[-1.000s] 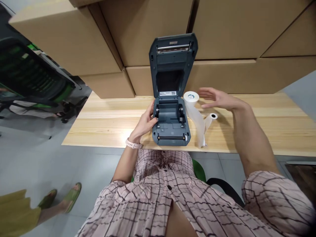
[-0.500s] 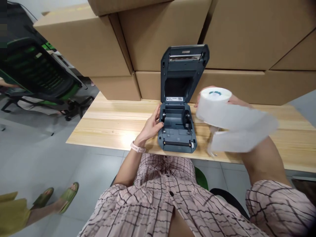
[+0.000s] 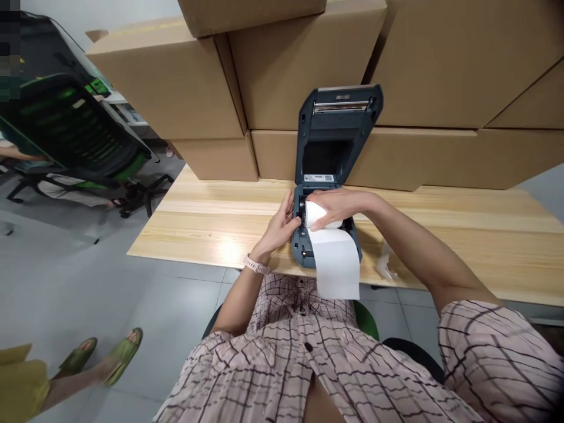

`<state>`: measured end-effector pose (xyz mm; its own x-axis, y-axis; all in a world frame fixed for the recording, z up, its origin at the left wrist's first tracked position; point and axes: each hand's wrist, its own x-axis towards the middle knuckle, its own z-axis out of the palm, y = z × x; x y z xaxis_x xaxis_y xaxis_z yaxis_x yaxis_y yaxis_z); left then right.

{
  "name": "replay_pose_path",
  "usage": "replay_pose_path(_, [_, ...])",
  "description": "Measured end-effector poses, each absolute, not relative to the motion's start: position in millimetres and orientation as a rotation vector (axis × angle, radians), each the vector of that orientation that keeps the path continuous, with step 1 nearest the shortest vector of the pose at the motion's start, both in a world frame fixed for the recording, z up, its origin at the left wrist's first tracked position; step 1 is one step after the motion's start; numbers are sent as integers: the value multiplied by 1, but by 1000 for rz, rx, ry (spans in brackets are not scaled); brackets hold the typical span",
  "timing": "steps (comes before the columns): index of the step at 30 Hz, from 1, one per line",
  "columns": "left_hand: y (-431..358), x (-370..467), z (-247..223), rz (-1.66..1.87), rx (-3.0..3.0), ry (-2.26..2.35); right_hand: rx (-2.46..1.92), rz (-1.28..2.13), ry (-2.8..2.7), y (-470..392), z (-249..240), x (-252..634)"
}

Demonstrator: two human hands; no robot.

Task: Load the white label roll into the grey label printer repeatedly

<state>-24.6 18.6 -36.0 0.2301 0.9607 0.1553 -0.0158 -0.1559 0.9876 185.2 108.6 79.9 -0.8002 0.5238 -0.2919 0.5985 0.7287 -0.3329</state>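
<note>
A dark grey label printer (image 3: 304, 249) stands on the wooden table with its lid (image 3: 328, 130) tipped up and back. My left hand (image 3: 281, 228) grips the left side of the printer's base, thumb over the edge. With my right hand (image 3: 337, 202) I hold a white label roll (image 3: 314, 212) down in the printer's roll bay, fingers over its top. A strip of labels (image 3: 338, 270) hangs from the roll over the front of the printer and past the table edge. My hand and the roll hide much of the bay, so whether the roll is seated is unclear.
Cardboard boxes (image 3: 304, 64) are stacked behind the printer. A crumpled translucent piece (image 3: 386, 264) lies right of the printer on the wooden table (image 3: 462, 235). Left are an office chair (image 3: 74, 129) and another person's feet in green slippers (image 3: 121, 357).
My right hand has brought the label roll left and down into the open printer, and its loose strip now hangs over the front. My left hand stays on the printer's side.
</note>
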Motion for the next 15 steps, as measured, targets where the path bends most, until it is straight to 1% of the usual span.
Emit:
replay_pose_path(3, [17,-23,-35,1148,1425,952,943,-639,2729,113,71,183])
replay_pose_path(6, [15,-22,-33,1156,1429,959,962,-633,2852,101,66,194])
replay_pose_path(10, [13,-18,-31,1179,1426,964,969,-666,3121,53,59,225])
replay_pose_path(13, [12,-15,-29,1202,1433,961,971,-704,3160,7,44,243])
replay_pose_path(15, [11,-14,-29,1218,1433,969,1021,-637,3186,-18,33,246])
